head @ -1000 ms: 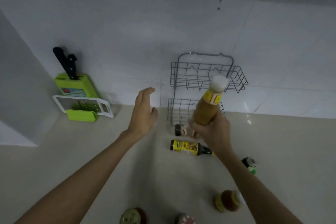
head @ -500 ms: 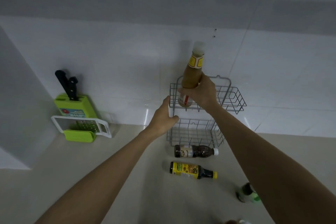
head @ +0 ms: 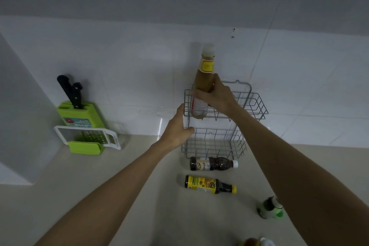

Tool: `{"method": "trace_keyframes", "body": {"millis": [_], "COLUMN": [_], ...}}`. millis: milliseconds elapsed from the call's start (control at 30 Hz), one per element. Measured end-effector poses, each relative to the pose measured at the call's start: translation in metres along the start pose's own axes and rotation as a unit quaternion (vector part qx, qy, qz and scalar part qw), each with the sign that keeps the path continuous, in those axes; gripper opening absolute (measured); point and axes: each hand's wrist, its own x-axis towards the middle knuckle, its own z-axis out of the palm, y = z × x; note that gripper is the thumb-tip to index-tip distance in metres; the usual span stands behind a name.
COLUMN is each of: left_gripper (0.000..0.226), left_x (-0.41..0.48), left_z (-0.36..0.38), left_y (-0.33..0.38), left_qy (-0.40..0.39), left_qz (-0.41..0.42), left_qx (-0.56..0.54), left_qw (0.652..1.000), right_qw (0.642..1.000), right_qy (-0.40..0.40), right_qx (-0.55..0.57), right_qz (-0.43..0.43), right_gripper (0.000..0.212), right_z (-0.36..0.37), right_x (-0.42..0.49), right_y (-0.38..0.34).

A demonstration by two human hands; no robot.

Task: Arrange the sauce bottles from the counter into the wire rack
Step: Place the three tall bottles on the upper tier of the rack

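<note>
A: Where is the tall brown sauce bottle at this moment?

B: It stands upright in the left end of the upper basket of the wire rack. Its base is inside the wires, and its neck and white cap rise above the basket in front of the white tiled wall.

A: And the hands — what do they do?

B: The right hand is wrapped around the middle of the bottle, with the fingers closed on it. The left hand is at the left side of the rack, between the 2 baskets, with the thumb against the wire frame. If it really clamps the frame, I cannot tell.

A: Other bottles?

B: On the counter, 2 lie on their sides in front of the lower basket — the dark bottle nearer the rack, the yellow-labelled bottle just below it. A green-capped bottle is further right. At the far left is a green knife block with a grater before it.
</note>
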Motion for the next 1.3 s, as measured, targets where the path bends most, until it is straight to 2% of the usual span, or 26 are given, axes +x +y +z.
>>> {"method": "trace_keyframes", "body": {"millis": [67, 100, 167, 200, 267, 367, 533, 700, 767, 800, 833, 867, 900, 967, 1033, 1133, 1300], "left_gripper": [0.085, 0.085, 0.086, 0.086, 0.088, 0.089, 0.091, 0.092, 0.091, 0.090, 0.087, 0.082, 0.077, 0.068, 0.065, 0.063, 0.061], "left_x": [-0.001, -0.001, -0.001, -0.002, -0.002, -0.002, -0.002, -0.003, -0.006, -0.009, -0.012, -0.016, -0.020, -0.027, -0.032, -0.032, -0.029], "left_z": [0.000, 0.000, -0.002, -0.004, -0.005, -0.005, -0.002, -0.004, -0.004, -0.004, -0.005, -0.004, -0.003, 0.003, 0.012, 0.026, 0.044], "left_y": [0.001, 0.001, 0.002, 0.002, 0.001, 0.001, 0.002, 0.002, -0.004, -0.011, -0.020, -0.032, -0.044, -0.068, -0.083, -0.094, -0.102], "left_qy": [0.000, -0.002, -0.009, -0.014, -0.021, -0.025, -0.023, -0.027, -0.021, -0.007, 0.010, 0.020, 0.016, -0.019, -0.052, -0.082, -0.110], "left_qz": [-0.001, -0.003, -0.006, -0.006, -0.009, -0.016, -0.008, 0.000, -0.002, -0.007, -0.014, -0.020, -0.025, -0.028, -0.029, -0.029, -0.032], "left_qx": [0.000, 0.000, 0.004, 0.006, 0.007, 0.016, 0.023, 0.038, 0.036, 0.039, 0.046, 0.061, 0.084, 0.132, 0.150, 0.158, 0.166], "left_qw": [1.000, 1.000, 1.000, 1.000, 1.000, 0.999, 0.999, 0.999, 0.999, 0.999, 0.999, 0.998, 0.996, 0.991, 0.987, 0.984, 0.979], "right_qw": [0.998, 0.998, 0.992, 0.986, 0.982, 0.994, 0.999, 0.999, 0.988, 0.974, 0.967, 0.973, 0.984, 0.975, 0.954, 0.933, 0.899], "right_qy": [0.026, -0.008, -0.123, -0.157, -0.158, -0.083, 0.031, 0.025, 0.120, 0.180, 0.199, 0.163, 0.082, -0.088, -0.166, -0.200, -0.176], "right_qx": [-0.058, -0.066, -0.004, 0.041, 0.097, 0.069, 0.008, -0.004, -0.001, -0.005, -0.015, -0.044, -0.092, -0.197, -0.247, -0.299, -0.399], "right_qz": [-0.001, 0.009, 0.035, 0.045, 0.036, -0.001, -0.043, -0.038, -0.099, -0.136, -0.157, -0.156, -0.131, -0.046, 0.018, 0.034, 0.021], "right_gripper": [0.074, 0.080, 0.093, 0.094, 0.082, 0.066, 0.068, 0.072, 0.055, 0.038, 0.022, 0.011, 0.006, 0.011, 0.026, 0.053, 0.057], "right_z": [0.008, 0.010, 0.009, 0.008, 0.005, 0.004, 0.014, 0.020, 0.022, 0.026, 0.031, 0.037, 0.045, 0.062, 0.073, 0.085, 0.102], "right_x": [0.000, 0.003, 0.006, 0.008, 0.012, 0.006, -0.002, -0.006, -0.027, -0.043, -0.058, -0.072, -0.085, -0.102, -0.113, -0.116, -0.102], "right_y": [-0.008, -0.011, -0.016, -0.015, -0.007, -0.002, -0.003, -0.008, 0.001, 0.014, 0.032, 0.056, 0.085, 0.142, 0.183, 0.208, 0.222]}}
